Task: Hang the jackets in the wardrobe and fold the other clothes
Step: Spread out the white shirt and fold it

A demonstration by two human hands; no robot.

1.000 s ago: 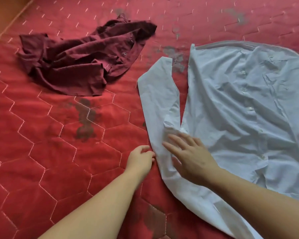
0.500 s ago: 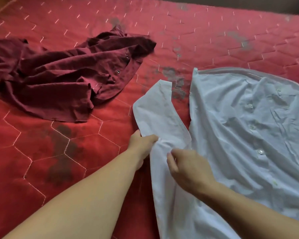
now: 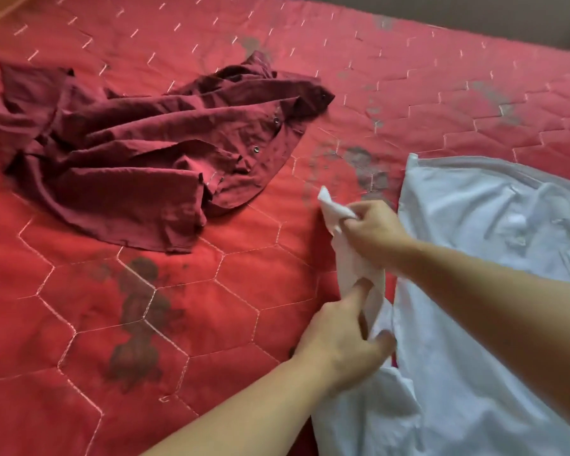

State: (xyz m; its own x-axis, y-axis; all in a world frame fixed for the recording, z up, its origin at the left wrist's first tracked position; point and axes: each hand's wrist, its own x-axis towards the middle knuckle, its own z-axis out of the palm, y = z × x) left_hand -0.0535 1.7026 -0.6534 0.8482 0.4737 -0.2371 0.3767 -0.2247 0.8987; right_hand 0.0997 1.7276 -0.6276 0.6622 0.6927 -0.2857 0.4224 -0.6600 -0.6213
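- Fingers of the right hand (image 3: 374, 232) now bunch the end of the white shirt's sleeve (image 3: 349, 255), where a second ago they lay flat on it.
- Lower down, the left hand (image 3: 339, 340) pinches the same sleeve between thumb and fingers.
- Once spread on the red mattress (image 3: 211, 307), the sleeve is now gathered and lifted, probably to fold across the white shirt (image 3: 491, 241) lying front-up at right.
- Left of it, the maroon shirt (image 3: 139, 166) lies crumpled, not yet folded.
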